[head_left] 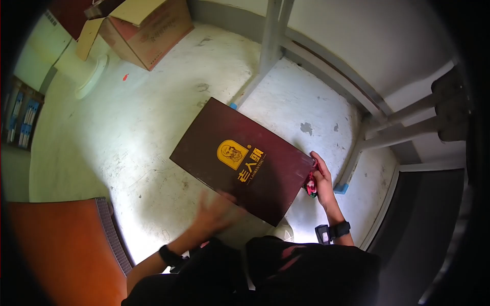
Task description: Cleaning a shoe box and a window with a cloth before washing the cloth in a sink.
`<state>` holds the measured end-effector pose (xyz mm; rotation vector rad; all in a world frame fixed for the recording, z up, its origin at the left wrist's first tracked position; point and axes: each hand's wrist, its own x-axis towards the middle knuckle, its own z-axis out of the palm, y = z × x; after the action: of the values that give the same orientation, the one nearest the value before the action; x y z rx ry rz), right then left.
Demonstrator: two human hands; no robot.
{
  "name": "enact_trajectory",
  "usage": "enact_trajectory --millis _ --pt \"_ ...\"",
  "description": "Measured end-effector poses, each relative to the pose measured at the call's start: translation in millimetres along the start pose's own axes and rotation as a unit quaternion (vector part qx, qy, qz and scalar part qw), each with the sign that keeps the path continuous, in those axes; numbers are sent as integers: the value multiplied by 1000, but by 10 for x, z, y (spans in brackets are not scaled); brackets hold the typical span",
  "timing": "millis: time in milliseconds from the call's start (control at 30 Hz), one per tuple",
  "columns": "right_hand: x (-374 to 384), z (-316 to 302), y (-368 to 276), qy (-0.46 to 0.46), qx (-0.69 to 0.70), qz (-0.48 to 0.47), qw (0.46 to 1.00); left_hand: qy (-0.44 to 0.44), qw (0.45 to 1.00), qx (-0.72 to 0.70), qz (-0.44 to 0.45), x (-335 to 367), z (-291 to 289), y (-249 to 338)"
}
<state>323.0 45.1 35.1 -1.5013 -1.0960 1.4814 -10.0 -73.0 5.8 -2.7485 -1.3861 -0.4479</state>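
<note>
A flat dark maroon box (275, 168) with a gold emblem and gold lettering on its top is tilted above my lap, in the middle of the view. My right hand (321, 176) grips its right end, thumb and fingers closed at the edge. Bunched against that hand is a small red and black patterned thing (310, 185), perhaps cloth; part of it is hidden. My left hand (214, 211) is by the box's near left edge, its fingers smeared by motion. Whether it touches the box I cannot tell. Black bands are on both wrists.
An open brown carton (148, 38) stands on the pale, stained floor (138, 122) at the far left. To the left is an orange seat (61, 245). Metal legs and rails (270, 46) with blue feet rise beyond the box and at the right, near the wall.
</note>
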Motion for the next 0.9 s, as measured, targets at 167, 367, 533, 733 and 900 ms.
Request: enact_trajectory --millis 167,367,533,733,900 --pt "73 -88 174 -48 84 -22 995 43 973 153 167 140 511 382" --pt "-92 49 -47 -10 106 7 994 190 954 172 154 228 622 263" --pt "-160 353 -806 7 121 -67 990 265 962 3 68 312 88 77" --pt "-323 1164 -1773 -11 -190 -414 890 344 935 -61 -60 508 -757 -138" --pt "-403 1885 -1862 -204 -257 -643 692 262 946 -46 -185 416 -801 -408"
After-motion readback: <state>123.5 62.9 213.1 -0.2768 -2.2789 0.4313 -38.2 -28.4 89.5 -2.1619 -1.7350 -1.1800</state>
